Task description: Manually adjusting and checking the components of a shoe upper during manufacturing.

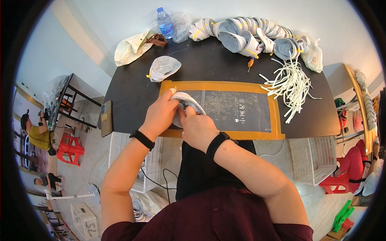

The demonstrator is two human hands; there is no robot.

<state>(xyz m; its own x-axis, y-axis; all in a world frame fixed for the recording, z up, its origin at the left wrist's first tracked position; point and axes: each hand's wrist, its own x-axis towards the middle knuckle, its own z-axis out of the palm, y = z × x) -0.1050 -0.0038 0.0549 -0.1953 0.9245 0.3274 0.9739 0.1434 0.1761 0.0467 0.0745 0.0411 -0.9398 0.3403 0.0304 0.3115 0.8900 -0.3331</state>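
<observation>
So on my feed the left hand (157,115) had its fingers closed on the rim of the cap (190,99), over the mat's (237,110) left end. The right hand (200,129) had fingers bunched in its opening, I couldn't tell how tightly. White strips (290,82) lay across the mat's far right corner.

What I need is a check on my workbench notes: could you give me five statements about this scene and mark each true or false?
1. The left hand and right hand both touch one white-and-grey piece. True.
2. The bottle stands right of the row of nested pieces. False: the bottle is left of the row of nested pieces.
3. A bundle of white strips lies on the right side of the dark table. True.
4. The right wrist is bare. False: it wears a black band.
5. Orange-brown tape edges the sheet. True.
</observation>
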